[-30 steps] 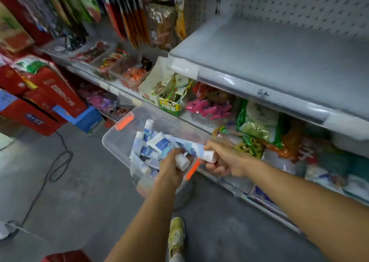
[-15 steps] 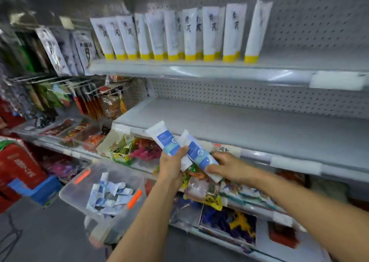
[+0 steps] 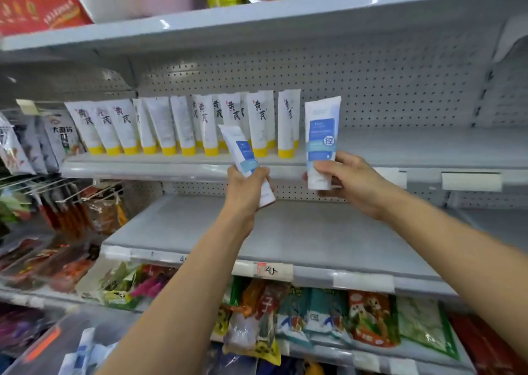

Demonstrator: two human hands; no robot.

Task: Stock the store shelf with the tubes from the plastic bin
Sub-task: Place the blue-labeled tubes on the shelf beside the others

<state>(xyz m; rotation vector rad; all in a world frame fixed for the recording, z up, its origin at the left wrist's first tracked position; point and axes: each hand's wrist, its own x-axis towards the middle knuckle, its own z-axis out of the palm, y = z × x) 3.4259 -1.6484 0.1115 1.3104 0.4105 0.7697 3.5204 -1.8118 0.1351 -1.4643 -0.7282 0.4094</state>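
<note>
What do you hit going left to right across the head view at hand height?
Hanging packets → left hand gripping a blue-label tube → right hand gripping a second blue-label tube → blank shelf label.

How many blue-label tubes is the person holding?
2. The left tube tilts in the left hand, before the yellow-capped tubes; the right tube stands upright in the right hand. More lie blurred in the plastic bin, uncountable.
</note>
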